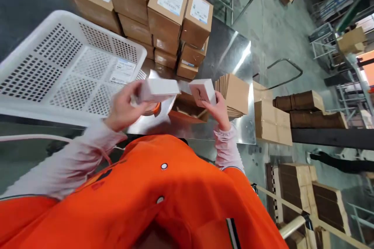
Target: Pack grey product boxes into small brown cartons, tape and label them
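Observation:
My left hand (124, 107) is closed around a white box (160, 88), blurred by motion, beside the right end of a white plastic basket (62, 105). In my right hand (219, 111) is a second white box (203, 90), gripped by its right side, with a dark mark on its face. Both boxes are held above the steel table. Below and between them stands an open cardboard box (187, 116); its inside shows only in part. An orange and white round thing (156, 109), partly hidden, lies under my left hand.
Labelled cardboard boxes (168, 4) are stacked along the table's far side. Flattened cartons (237, 93) lean at the right end of the steel table (228, 50). A loose paper label (122, 72) lies in the basket. Bundled cartons (273, 120) stand on the floor beyond the table edge.

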`<state>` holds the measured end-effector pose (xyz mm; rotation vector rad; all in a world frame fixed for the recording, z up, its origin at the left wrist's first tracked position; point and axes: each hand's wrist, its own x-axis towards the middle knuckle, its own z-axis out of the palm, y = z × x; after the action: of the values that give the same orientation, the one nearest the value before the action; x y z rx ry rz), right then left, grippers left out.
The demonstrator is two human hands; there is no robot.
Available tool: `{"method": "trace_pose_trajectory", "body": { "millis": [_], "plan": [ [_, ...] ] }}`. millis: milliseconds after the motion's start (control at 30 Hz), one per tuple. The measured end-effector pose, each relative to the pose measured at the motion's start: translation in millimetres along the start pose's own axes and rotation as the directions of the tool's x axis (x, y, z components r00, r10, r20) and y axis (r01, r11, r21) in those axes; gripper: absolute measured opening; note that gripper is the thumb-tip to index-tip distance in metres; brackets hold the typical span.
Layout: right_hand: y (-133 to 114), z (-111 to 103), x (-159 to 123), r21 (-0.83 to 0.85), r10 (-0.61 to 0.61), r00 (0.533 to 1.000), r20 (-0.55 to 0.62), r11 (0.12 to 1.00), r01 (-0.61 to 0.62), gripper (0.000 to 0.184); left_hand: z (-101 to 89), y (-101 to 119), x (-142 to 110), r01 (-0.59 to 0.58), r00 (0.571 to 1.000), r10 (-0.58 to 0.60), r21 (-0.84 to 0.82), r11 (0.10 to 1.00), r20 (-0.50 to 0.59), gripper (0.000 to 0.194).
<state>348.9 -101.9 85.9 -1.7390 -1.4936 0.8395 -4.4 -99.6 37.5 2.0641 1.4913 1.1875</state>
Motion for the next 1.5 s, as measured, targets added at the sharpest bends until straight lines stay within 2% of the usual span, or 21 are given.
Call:
{"method": "trace_pose_trajectory", "body": {
  "millis": [67, 133, 233, 433, 567, 633, 733, 800, 900, 967, 1033, 1133, 1200, 1333, 1433, 1500],
  "plan": [
    [9, -9, -14, -0.195, -0.074, 0.997, -0.015, 0.978, 0.07, 0.054, 26.1, 30, 2, -0.159, 0.986, 0.162, -0.049, 0.986, 0.044, 0.045],
    [17, -11, -23, -0.296, -0.163, 0.986, 0.032, 0.941, 0.165, 0.047, 42.0, 51, 7, -0.301, 0.953, 0.303, -0.104, 0.948, 0.006, 0.045],
    [27, -2, -29, -0.362, -0.271, 0.958, 0.095, 0.887, 0.287, 0.043, 52.1, 64, 16, -0.376, 0.926, 0.37, -0.146, 0.915, -0.07, 0.051],
    [35, 20, -26, -0.368, -0.28, 0.942, 0.184, 0.869, 0.331, 0.047, 59.0, 72, 24, -0.372, 0.928, 0.369, -0.161, 0.914, -0.046, 0.051],
    [35, 27, -23, -0.364, -0.221, 0.939, 0.265, 0.878, 0.309, 0.044, 64.3, 75, 24, -0.342, 0.935, 0.353, -0.175, 0.923, 0.037, 0.048],
    [35, 29, -23, -0.356, -0.197, 0.941, 0.275, 0.888, 0.29, 0.043, 67.2, 74, 25, -0.341, 0.925, 0.365, -0.19, 0.921, 0.106, 0.046],
    [37, 34, -24, -0.336, -0.188, 0.948, 0.256, 0.902, 0.27, 0.048, 72.5, 72, 32, -0.324, 0.885, 0.372, -0.202, 0.924, 0.281, 0.047],
    [40, 35, -26, -0.311, -0.182, 0.942, 0.281, 0.911, 0.269, 0.052, 77.4, 70, 39, -0.283, 0.855, 0.33, -0.173, 0.943, 0.4, 0.051],
    [46, 36, -29, -0.289, -0.141, 0.939, 0.313, 0.928, 0.236, 0.051, 87.1, 71, 52, -0.253, 0.815, 0.255, -0.076, 0.964, 0.52, 0.054],
    [51, 36, -30, -0.293, -0.113, 0.953, 0.281, 0.936, 0.197, 0.051, 94.1, 73, 61, -0.282, 0.782, 0.228, 0.003, 0.959, 0.58, 0.05],
    [56, 35, -30, -0.3, -0.098, 0.964, 0.247, 0.938, 0.172, 0.051, 100.3, 76, 70, -0.321, 0.748, 0.218, 0.055, 0.945, 0.627, 0.047],
    [63, 35, -28, -0.309, -0.119, 0.957, 0.263, 0.929, 0.201, 0.047, 105.0, 78, 79, -0.363, 0.709, 0.222, 0.075, 0.929, 0.669, 0.045],
    [66, 36, -28, -0.338, -0.15, 0.949, 0.278, 0.909, 0.242, 0.042, 104.9, 79, 82, -0.38, 0.701, 0.232, 0.077, 0.922, 0.674, 0.045],
    [64, 41, -33, -0.477, -0.186, 0.956, 0.228, 0.835, 0.276, 0.032, 104.8, 81, 82, -0.386, 0.675, 0.219, 0.084, 0.919, 0.704, 0.047],
    [54, 39, -43, -0.561, -0.187, 0.954, 0.233, 0.776, 0.289, 0.04, 110.7, 83, 82, -0.391, 0.633, 0.198, 0.088, 0.916, 0.749, 0.048],
    [48, 32, -50, -0.593, -0.173, 0.959, 0.222, 0.757, 0.274, 0.048, 114.3, 82, 81, -0.394, 0.62, 0.215, 0.063, 0.917, 0.755, 0.052]
  ]
}}
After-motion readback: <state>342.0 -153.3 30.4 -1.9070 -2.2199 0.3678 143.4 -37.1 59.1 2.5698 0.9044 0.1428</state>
